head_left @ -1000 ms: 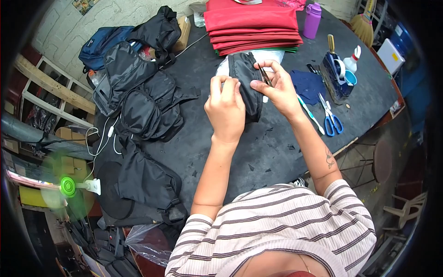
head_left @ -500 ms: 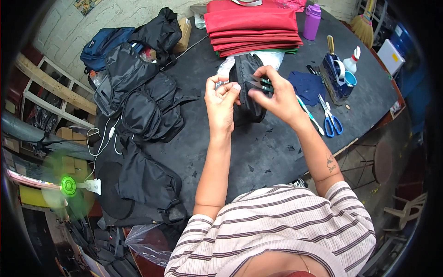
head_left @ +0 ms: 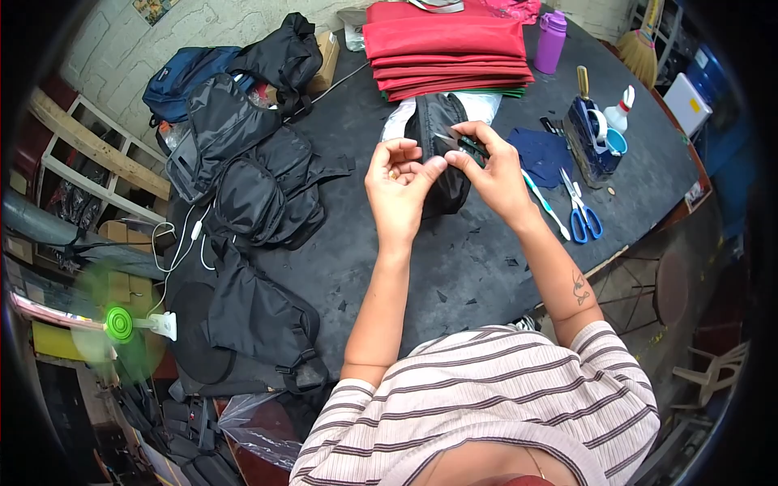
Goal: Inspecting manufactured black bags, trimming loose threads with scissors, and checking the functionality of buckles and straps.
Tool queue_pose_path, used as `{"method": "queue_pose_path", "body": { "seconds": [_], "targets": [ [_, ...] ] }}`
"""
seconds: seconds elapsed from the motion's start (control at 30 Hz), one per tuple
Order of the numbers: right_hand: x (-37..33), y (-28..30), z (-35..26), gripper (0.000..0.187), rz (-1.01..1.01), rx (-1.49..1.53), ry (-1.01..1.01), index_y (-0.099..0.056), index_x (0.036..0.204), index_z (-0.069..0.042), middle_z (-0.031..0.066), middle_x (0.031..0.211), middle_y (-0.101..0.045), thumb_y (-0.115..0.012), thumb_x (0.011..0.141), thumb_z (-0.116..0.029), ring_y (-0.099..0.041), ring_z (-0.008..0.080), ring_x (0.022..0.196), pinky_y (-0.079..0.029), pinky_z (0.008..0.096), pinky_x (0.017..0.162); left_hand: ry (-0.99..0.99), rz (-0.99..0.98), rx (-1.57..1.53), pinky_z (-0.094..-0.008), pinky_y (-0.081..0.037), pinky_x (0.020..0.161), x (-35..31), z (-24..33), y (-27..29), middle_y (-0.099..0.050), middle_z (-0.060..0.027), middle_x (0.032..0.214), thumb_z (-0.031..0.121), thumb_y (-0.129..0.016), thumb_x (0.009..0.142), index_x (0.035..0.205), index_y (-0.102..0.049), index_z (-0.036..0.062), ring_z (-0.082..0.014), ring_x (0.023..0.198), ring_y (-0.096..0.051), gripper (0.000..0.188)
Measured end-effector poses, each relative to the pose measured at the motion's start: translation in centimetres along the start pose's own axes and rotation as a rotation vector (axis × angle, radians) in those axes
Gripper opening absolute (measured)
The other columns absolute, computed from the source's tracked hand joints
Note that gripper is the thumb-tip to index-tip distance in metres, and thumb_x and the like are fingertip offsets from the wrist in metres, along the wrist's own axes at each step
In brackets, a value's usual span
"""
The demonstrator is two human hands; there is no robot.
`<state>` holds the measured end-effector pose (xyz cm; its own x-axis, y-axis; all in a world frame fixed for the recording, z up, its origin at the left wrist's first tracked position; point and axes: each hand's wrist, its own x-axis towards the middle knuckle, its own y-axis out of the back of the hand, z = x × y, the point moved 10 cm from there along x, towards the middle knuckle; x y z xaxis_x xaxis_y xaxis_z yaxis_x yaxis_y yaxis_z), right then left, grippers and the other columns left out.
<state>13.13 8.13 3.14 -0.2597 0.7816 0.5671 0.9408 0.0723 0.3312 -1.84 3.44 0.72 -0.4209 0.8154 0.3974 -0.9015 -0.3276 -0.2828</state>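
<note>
Presently: right hand [head_left: 493,166], closed around small snips [head_left: 451,140]; left hand [head_left: 399,180], curled just beside, its pinch unclear; one black pouch [head_left: 446,191], under both hands; scissors [head_left: 578,204], right of the grip.

1 view: head-worn wide fisheye, left of 2, above near edge of black worktable [head_left: 462,271], facing steeply down across it; wearer's striped shirt [head_left: 502,377] close, nearside of worktable.
</note>
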Motion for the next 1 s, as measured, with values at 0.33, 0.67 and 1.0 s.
{"method": "queue_pose_path", "body": {
  "seconds": [0.33,0.67,1.0],
  "targets": [
    [0.4,-0.5,2.0,0.030,-0.037,0.148,-0.105,-0.056,0.103,0.002,0.0042,0.098,-0.059,-0.067,0.077,-0.007,-0.054,0.0106,0.090,-0.042,0.0244,0.082,-0.082,-0.113,0.194,-0.0214,-0.047,0.073,-0.9,0.6,-0.2,-0.056,-0.0047,0.091,-0.008,-0.059,0.077,0.108,-0.057,-0.0035,-0.0085,0.080,-0.055,0.031],
    [-1.1,0.1,-3.9,0.034,-0.034,-0.438,0.208,-0.067,0.095,-0.012,0.0102,0.102,-0.053,-0.075,0.062,-0.017,-0.055,0.0246,0.070,-0.046,0.0362,0.066,0.099,-0.050,-0.286,-0.0200,-0.045,0.076,-0.6,-3.3,-0.4,-0.052,-0.0016,0.092,-0.016,-0.062,0.068,0.115,-0.053,-0.0029,-0.0072,0.081,-0.050,0.050],
    [-1.5,0.8,-2.8,0.036,0.086,-0.368,0.164,-0.067,0.096,-0.010,0.0097,0.103,-0.050,-0.075,0.062,-0.005,-0.055,0.0195,0.069,-0.048,0.0297,0.058,0.050,-0.044,-0.289,-0.0196,-0.046,0.077,-0.8,-3.3,-1.2,-0.055,-0.0027,0.092,-0.015,-0.066,0.068,0.115,-0.053,-0.0028,-0.0070,0.082,-0.051,0.050]
  ]
}}
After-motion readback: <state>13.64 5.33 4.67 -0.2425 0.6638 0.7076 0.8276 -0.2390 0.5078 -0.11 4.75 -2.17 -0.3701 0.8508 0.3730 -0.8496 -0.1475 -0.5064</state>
